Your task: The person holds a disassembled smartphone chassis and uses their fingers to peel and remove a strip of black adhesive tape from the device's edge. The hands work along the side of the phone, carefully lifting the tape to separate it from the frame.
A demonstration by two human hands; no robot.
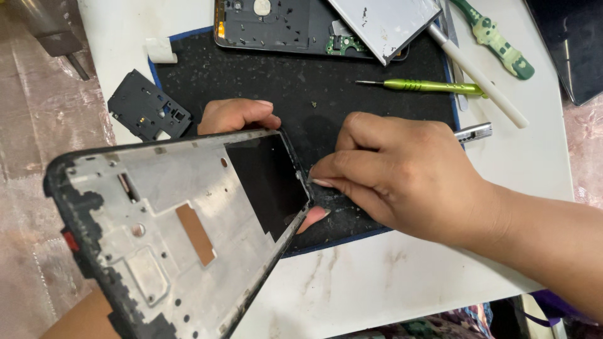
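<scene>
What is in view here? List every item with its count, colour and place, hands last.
Phone frame: one, silver metal with black rim, tilted in front, held up.
Work mat: one, black with blue edge, on the white table.
Phone body: one, dark grey, opened, top of mat.
Metal plate: one, silver, lying over the phone body's right end.
Small black cover: one, left of the mat.
Screwdriver: one, green, right part of mat.
White stick: one, right of mat.
Green patterned handle: one, top right.
Tweezers: one, silver tip showing behind the right hand.
Left hand: behind the frame, holding it.
Right hand: fingertips pinching at the frame's right edge.
</scene>
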